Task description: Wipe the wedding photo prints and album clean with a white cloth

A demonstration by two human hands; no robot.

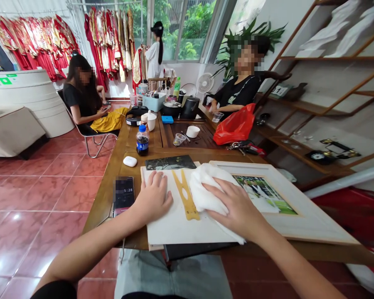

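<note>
My left hand (153,196) lies flat, fingers together, on a white board (174,224) at the near edge of the wooden table (112,174). My right hand (237,207) presses flat on a white cloth (205,187) that rests on the board and on the corner of a white picture frame (308,216) holding a photo (264,195). A yellow plastic tool (187,197) lies on the board between my hands. A dark book (170,162) sits just beyond the board.
A phone (124,194), a white earbud case (130,161) and a cola bottle (142,141) lie left of the board. A red bag (235,126), keys, cups and tea ware stand farther back. Three people sit or stand beyond the table; shelves on the right.
</note>
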